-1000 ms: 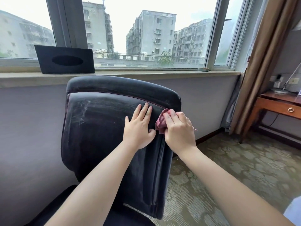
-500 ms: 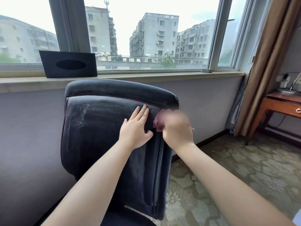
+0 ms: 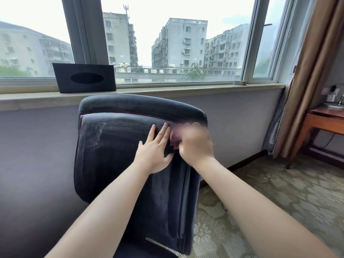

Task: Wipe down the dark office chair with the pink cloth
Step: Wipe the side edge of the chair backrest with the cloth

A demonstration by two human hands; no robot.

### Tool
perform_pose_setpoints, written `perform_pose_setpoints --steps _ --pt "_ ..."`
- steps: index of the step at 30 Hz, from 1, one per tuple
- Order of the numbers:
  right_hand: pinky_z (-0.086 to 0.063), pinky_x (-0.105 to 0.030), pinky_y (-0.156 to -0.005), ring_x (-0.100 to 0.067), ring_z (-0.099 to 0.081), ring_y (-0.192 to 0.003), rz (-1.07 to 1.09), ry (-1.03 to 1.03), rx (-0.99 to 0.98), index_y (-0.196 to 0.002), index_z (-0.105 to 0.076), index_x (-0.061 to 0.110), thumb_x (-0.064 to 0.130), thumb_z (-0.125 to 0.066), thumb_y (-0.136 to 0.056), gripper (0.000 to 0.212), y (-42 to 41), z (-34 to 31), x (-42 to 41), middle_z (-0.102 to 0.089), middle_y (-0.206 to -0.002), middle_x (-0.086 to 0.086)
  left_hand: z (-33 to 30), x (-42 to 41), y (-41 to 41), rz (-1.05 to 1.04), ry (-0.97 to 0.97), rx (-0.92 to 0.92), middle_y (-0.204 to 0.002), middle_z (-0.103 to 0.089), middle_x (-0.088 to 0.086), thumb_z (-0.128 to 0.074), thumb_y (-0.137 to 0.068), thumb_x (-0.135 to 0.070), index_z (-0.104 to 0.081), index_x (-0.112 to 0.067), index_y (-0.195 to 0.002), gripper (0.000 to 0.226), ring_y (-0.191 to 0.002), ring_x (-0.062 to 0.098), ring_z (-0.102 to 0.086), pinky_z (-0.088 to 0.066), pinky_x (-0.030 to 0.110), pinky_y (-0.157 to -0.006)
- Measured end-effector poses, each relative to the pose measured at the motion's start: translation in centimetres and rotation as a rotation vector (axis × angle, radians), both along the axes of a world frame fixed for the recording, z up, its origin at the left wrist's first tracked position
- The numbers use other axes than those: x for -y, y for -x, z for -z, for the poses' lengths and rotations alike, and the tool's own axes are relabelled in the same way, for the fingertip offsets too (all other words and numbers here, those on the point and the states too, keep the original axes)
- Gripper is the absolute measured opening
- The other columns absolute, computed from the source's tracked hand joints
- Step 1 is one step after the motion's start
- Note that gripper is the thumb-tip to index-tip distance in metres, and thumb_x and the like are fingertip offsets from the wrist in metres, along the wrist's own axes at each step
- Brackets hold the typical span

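The left hand [image 3: 155, 152] lay flat, fingers straight, on the dark velvet office chair [image 3: 119, 146]; the blurred right hand [image 3: 195, 144] gripped the bunched pink cloth [image 3: 174, 136].

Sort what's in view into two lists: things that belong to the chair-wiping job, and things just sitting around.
Part of the job:
dark office chair
pink cloth, gripped in the right hand
left hand, flat on the chair back

Just sitting around:
black tissue box on the windowsill
wooden side table
curtain
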State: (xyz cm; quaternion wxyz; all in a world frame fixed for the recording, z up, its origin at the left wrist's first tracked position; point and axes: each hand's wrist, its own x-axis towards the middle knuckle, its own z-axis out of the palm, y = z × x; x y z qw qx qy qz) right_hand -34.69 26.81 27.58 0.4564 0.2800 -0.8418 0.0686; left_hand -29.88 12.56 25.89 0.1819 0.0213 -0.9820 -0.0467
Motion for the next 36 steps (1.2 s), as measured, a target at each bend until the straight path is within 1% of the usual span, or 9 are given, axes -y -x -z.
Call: perform_pose_setpoints --steps 5,9,11,16,19,25,28,31,36 --pt "-0.05 -0.033 -0.067 -0.027 -0.062 -0.084 0.036 0.009 -0.108 -0.103 -0.07 0.003 0.012 -0.076 -0.062 0.043 -0.5 2.4 -3.6 -0.071 -0.1 -0.012 -0.3 -0.9 -0.2 0.014 0.014 0.031 -0.154 0.025 -0.017 -0.042 -0.093 -0.047 0.012 -0.024 -0.15 0.082 -0.143 0.017 0.024 -0.025 0.058 -0.111" --pt "-0.051 -0.031 -0.068 -0.027 -0.063 -0.081 0.02 0.05 -0.064 -0.1 -0.071 0.002 0.008 -0.078 -0.055 0.046 -0.5 1.8 -2.6 -0.072 -0.094 -0.012 0.1 -0.9 -0.3 -0.018 -0.044 0.015 -0.156 0.026 0.0 -0.047 -0.091 -0.047 0.012 -0.021 -0.15 0.088 -0.144 0.016 0.021 -0.022 0.052 -0.114" --pt "-0.051 -0.03 -0.067 -0.027 -0.063 -0.079 0.003 0.057 -0.032 -0.097 -0.072 0.002 0.008 -0.078 -0.054 0.044 -0.2 1.1 -1.5 -0.072 -0.089 -0.009 -0.2 -0.3 -0.1 -0.023 -0.078 0.023 -0.156 0.024 0.002 -0.05 -0.091 -0.048 0.012 -0.017 -0.15 0.091 -0.144 0.014 0.02 -0.021 0.047 -0.116" --pt "-0.049 -0.029 -0.067 -0.025 -0.062 -0.078 -0.03 0.004 0.0 -0.091 -0.074 0.006 0.015 -0.075 -0.055 0.036 0.8 -0.2 1.6 -0.072 -0.083 -0.004 -0.5 0.4 0.4 0.002 -0.111 -0.001 -0.159 0.014 0.001 -0.055 -0.088 -0.05 0.005 -0.009 -0.151 0.096 -0.145 0.011 0.016 -0.005 0.028 -0.119" --pt "-0.047 -0.029 -0.066 -0.023 -0.06 -0.076 -0.02 -0.031 -0.012 -0.086 -0.073 0.01 0.019 -0.072 -0.057 0.03 1.0 -0.6 2.2 -0.07 -0.08 -0.001 -0.8 0.7 0.7 0.008 -0.147 0.013 -0.159 0.01 0.002 -0.057 -0.087 -0.051 0.003 -0.01 -0.151 0.098 -0.145 0.01 0.013 -0.001 0.025 -0.118" --pt "-0.047 -0.031 -0.063 -0.026 -0.06 -0.074 -0.005 0.014 -0.074 -0.093 -0.071 0.007 0.018 -0.076 -0.056 0.039 0.1 0.9 -3.2 -0.07 -0.083 -0.003 -1.3 0.3 0.5 -0.006 -0.123 0.085 -0.158 0.017 -0.005 -0.06 -0.084 -0.054 0.007 -0.014 -0.151 0.103 -0.144 0.006 0.015 -0.01 0.031 -0.12" --pt "-0.049 -0.03 -0.065 -0.027 -0.061 -0.076 -0.008 0.02 -0.083 -0.095 -0.072 0.005 0.015 -0.079 -0.053 0.043 -0.3 1.3 -4.3 -0.071 -0.087 -0.005 -1.1 0.1 0.0 -0.014 -0.125 0.086 -0.157 0.019 -0.01 -0.06 -0.082 -0.056 0.007 -0.018 -0.151 0.104 -0.143 0.005 0.016 -0.018 0.047 -0.117" --pt "-0.048 -0.029 -0.064 -0.026 -0.06 -0.073 -0.007 0.032 -0.028 -0.087 -0.072 0.006 0.011 -0.079 -0.052 0.036 -0.2 0.5 -2.7 -0.069 -0.076 -0.003 -1.4 0.1 -0.4 -0.043 -0.108 0.095 -0.156 0.019 -0.014 -0.062 -0.08 -0.057 0.007 -0.022 -0.151 0.105 -0.143 0.005 0.017 -0.015 0.058 -0.114" --pt "-0.047 -0.029 -0.063 -0.025 -0.059 -0.07 -0.011 -0.016 0.028 -0.075 -0.071 0.008 0.011 -0.076 -0.053 0.022 1.1 -0.7 0.6 -0.067 -0.068 -0.003 -1.3 0.7 0.0 -0.042 -0.119 0.095 -0.156 0.019 -0.015 -0.07 -0.071 -0.06 0.007 -0.022 -0.151 0.117 -0.143 0.005 0.017 -0.019 0.058 -0.113"
